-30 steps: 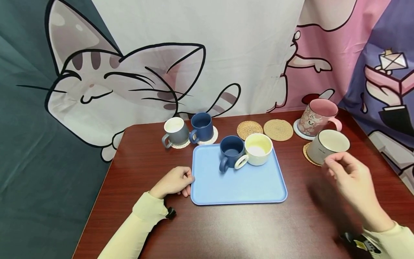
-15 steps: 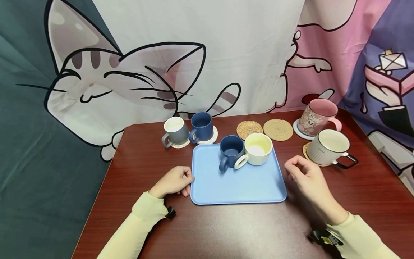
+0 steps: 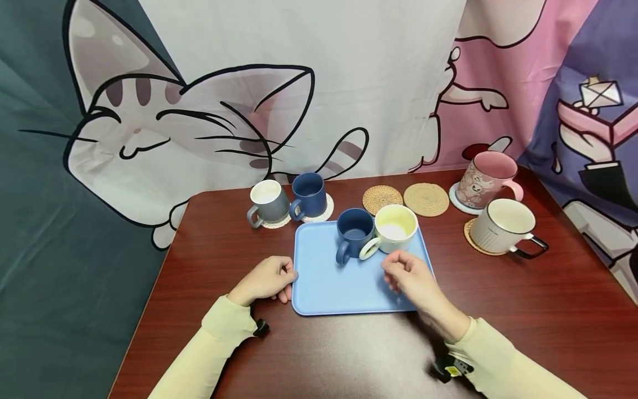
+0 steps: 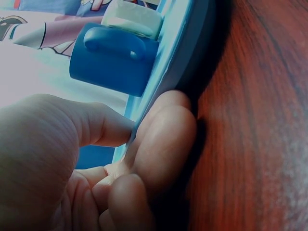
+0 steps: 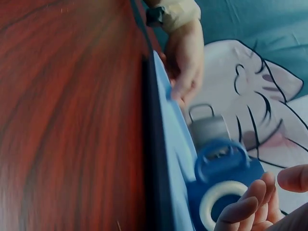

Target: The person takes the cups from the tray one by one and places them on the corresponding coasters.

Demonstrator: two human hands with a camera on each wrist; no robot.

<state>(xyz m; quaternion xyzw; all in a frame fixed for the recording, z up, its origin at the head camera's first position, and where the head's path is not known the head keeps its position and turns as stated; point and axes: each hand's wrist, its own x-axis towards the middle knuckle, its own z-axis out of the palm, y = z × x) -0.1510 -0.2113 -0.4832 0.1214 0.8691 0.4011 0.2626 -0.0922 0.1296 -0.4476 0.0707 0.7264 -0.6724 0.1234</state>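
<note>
A light blue tray (image 3: 329,291) lies on the table, bearing a navy mug (image 3: 355,227) and a pale yellow mug (image 3: 399,233) side by side near its far edge. My left hand (image 3: 266,279) pinches the tray's left rim; in the left wrist view the thumb (image 4: 103,125) lies on the inner side and the fingers (image 4: 166,144) lie outside and under the edge. My right hand (image 3: 413,281) is over the right part of the tray, fingers loosely bent and holding nothing, just in front of the yellow mug. In the right wrist view its fingers (image 5: 250,207) overlap that mug's ring handle (image 5: 208,204).
Behind the tray's left corner stand a grey mug (image 3: 273,206) and another navy mug (image 3: 310,195) on coasters. Two woven coasters (image 3: 382,199) lie behind the tray. On the right, a pink mug (image 3: 480,183) and a white mug (image 3: 498,230) with a black handle stand on coasters.
My right hand has moved left from beside the white mug to over the tray, leaving the white mug's black handle in sight. My left hand has stayed at the tray's rim.
</note>
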